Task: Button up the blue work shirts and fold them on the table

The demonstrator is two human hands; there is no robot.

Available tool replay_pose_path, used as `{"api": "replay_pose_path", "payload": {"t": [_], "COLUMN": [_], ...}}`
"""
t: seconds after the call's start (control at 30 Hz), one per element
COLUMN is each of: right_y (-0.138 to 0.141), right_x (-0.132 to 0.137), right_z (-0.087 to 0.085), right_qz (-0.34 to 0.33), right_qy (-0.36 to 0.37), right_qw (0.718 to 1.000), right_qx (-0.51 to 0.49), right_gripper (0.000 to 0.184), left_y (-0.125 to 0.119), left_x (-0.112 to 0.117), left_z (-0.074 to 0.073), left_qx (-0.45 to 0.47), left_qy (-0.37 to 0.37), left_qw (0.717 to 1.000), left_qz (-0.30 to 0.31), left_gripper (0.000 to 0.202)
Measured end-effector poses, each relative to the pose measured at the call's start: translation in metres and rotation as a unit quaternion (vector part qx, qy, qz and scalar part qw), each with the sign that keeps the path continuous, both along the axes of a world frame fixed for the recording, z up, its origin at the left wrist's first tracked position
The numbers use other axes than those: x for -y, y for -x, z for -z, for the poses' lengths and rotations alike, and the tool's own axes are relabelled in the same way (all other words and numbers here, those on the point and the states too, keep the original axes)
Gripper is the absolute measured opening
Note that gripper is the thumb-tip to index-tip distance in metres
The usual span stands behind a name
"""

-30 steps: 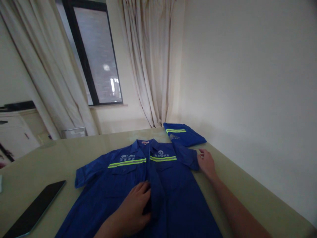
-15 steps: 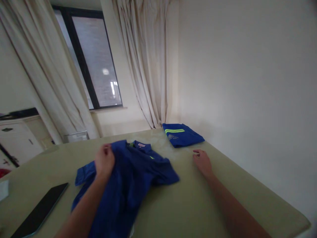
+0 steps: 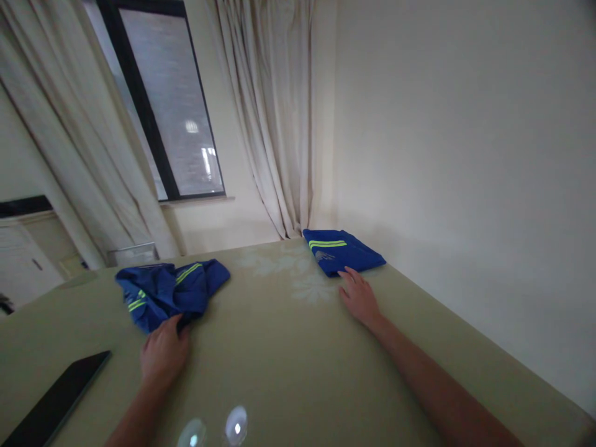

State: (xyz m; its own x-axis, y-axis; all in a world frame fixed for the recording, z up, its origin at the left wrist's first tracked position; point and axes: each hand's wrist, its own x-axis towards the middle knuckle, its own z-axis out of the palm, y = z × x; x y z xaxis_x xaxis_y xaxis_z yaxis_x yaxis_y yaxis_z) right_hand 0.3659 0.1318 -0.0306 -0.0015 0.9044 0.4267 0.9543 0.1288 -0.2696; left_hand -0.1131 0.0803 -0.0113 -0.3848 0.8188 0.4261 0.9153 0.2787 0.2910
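A blue work shirt with yellow-green reflective stripes (image 3: 170, 292) lies crumpled in a heap at the far left of the olive table (image 3: 288, 347). My left hand (image 3: 164, 352) rests just in front of the heap, fingers curled against its near edge. A second blue shirt (image 3: 342, 249), neatly folded, lies at the far right of the table near the wall. My right hand (image 3: 359, 298) lies flat on the table with fingers stretched out, its fingertips touching the folded shirt's near edge.
A dark tablet (image 3: 56, 400) lies at the table's near left. Cream curtains (image 3: 274, 118) and a dark-framed window (image 3: 158, 105) stand behind the table. A plain wall runs along the right side. A white cabinet (image 3: 23, 261) is at the far left.
The shirt that lay spread flat was gathered by my left hand and pushed away to the far left, now a crumpled heap. My right hand moved forward to the folded shirt.
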Motion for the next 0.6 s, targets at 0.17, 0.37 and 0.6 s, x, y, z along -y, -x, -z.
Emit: {"api": "replay_pose_path", "payload": {"t": [0.17,0.37,0.6], "right_y": [0.003,0.024,0.084], "right_x": [-0.036,-0.044,0.017], "right_z": [-0.005,-0.005,-0.007], "right_qz": [0.039,0.012,-0.142], "right_qy": [0.055,0.103,0.109], "right_qw": [0.997,0.993,0.981], "right_qx": [0.03,0.06,0.072], "right_gripper": [0.07,0.044,0.06], "left_y": [-0.015,-0.003,-0.021], "left_x": [0.011,-0.017,-0.008], "left_z": [0.013,0.019,0.011], "left_qx": [-0.119,0.01,-0.056], "left_qy": [0.005,0.117,-0.016], "left_qw": [0.988,0.993,0.998], "left_qz": [0.093,0.0,0.027], "left_gripper": [0.045,0.061,0.048]}}
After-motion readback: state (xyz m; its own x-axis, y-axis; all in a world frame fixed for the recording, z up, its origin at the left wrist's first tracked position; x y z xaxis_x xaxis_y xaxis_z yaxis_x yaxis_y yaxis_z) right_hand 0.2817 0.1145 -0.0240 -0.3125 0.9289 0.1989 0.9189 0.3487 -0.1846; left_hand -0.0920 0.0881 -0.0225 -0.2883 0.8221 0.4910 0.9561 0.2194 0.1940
